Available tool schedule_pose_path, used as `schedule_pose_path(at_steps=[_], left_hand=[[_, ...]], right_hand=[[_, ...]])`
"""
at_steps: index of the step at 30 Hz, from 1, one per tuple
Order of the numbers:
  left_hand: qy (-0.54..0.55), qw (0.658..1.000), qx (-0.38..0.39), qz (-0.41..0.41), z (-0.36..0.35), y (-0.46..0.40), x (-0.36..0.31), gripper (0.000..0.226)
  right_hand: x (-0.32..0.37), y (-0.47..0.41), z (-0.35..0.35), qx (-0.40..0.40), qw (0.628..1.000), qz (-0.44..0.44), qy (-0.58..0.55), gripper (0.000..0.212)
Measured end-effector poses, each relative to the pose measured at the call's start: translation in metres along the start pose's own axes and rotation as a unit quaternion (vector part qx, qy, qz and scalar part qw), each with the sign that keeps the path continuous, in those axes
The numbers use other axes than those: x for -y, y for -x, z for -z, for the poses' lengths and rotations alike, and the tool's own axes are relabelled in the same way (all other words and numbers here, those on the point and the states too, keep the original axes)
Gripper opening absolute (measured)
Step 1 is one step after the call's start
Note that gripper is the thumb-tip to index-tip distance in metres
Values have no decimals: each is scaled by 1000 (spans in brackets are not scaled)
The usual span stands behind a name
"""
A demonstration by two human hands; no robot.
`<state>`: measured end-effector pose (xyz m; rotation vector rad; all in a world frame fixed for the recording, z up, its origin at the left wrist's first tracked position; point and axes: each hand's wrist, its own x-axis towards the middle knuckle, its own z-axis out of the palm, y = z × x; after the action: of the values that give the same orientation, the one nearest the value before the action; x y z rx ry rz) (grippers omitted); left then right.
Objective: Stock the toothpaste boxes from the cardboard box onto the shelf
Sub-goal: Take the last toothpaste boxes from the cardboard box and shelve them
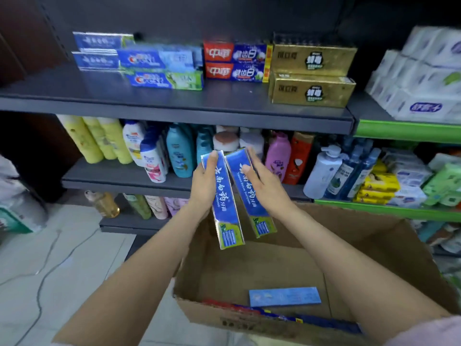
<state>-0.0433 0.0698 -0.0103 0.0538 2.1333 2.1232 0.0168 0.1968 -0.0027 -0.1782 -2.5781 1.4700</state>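
My left hand [203,186] grips a blue toothpaste box [225,208], held upright above the cardboard box [374,236]. My right hand [262,181] grips a second blue toothpaste box [252,196] right beside the first, the two almost touching. Inside the cardboard box lie a light-blue toothpaste box [284,296] and a red-and-blue one [249,309] along the near wall. The dark upper shelf [124,101] carries stacked toothpaste: blue boxes [98,49], Crest boxes [162,68], red-and-blue boxes [234,62] and gold boxes [311,74].
The shelf below holds shampoo bottles [179,153] and yellow bottles [97,138]. Tissue packs [421,76] fill the green-edged rack on the right. Bagged goods [15,196] sit on the tiled floor at left. Bare shelf surface lies in front of the blue boxes at upper left.
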Motion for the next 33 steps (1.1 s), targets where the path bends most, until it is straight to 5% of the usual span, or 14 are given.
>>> schedule_pose_path(at_steps=[8,16,20,22,33], left_hand=[[66,998,17,18,137,-56,-77,39],[54,998,-22,-37,236,-107,-129,21],[44,996,-11,-76,264,-145,-147,77],[53,996,-11,-70,276,-171,-153,84],[52,990,-131,-8,325,-283,-199,63]], right_hand=[[131,-55,-95,29,1000,7,0,79],[212,-115,-150,-48,991,59,-107,27],[239,-156,-162,-45,992,68,-98,32],[246,-182,-168,-36,993,54,-100,32],[312,-305,-208,-62,976,145,148,32]])
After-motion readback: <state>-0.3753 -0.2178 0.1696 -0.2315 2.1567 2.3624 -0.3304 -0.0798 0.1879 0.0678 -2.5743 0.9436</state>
